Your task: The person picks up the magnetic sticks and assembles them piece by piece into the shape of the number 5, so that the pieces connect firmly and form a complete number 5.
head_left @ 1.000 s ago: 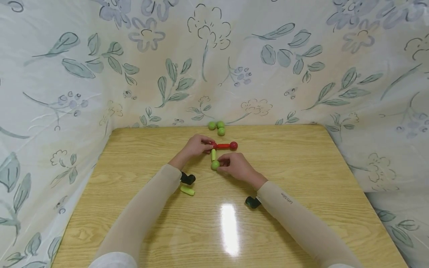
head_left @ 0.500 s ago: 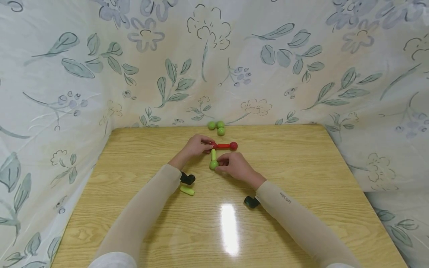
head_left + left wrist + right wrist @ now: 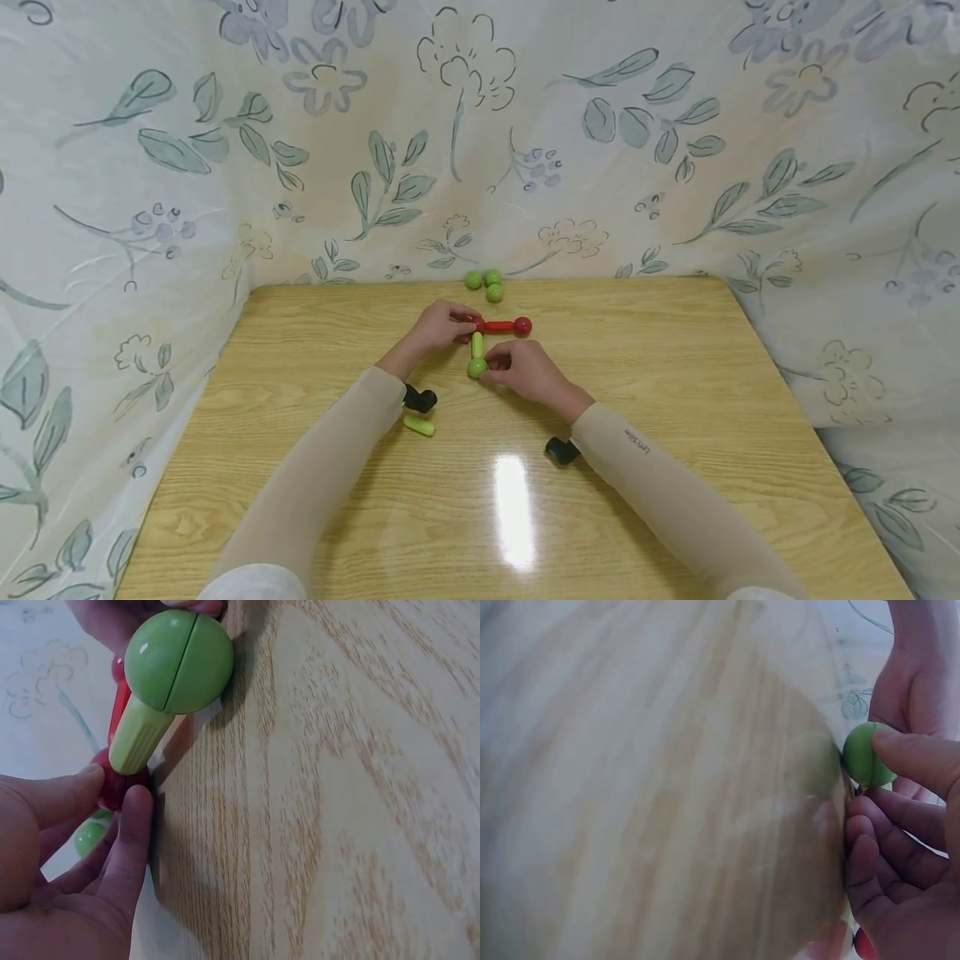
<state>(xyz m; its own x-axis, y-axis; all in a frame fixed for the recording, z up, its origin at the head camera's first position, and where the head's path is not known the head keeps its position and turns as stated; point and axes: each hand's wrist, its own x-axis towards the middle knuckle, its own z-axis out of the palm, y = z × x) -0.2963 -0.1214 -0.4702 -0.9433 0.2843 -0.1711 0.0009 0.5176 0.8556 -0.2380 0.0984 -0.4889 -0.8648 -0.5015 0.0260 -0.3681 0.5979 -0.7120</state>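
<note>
Between thumb and fingers, my left hand (image 3: pixel 444 324) pinches a red ball (image 3: pixel 114 787) at the corner of a joined shape on the table. From that ball a red rod (image 3: pixel 499 326) runs right to a second red ball (image 3: pixel 522 326). A yellow-green rod (image 3: pixel 140 736) reaches from the pinched ball toward me and meets a green ball (image 3: pixel 178 661). My right hand (image 3: pixel 531 372) holds this green ball from its right side, with the thumb on it in the right wrist view. Fingers partly cover the left red ball.
Three loose green balls (image 3: pixel 493 292) lie at the table's back edge, by the floral cloth (image 3: pixel 465 167). Another yellow-green rod (image 3: pixel 419 426) rests near the left forearm. Black wrist camera mounts (image 3: pixel 561 451) show beside both sleeves. Glare marks the front of the table (image 3: pixel 637 517).
My right hand has shifted slightly left with the green ball, so the yellow-green rod stands straighter below the red ball. The left hand has kept its place.
</note>
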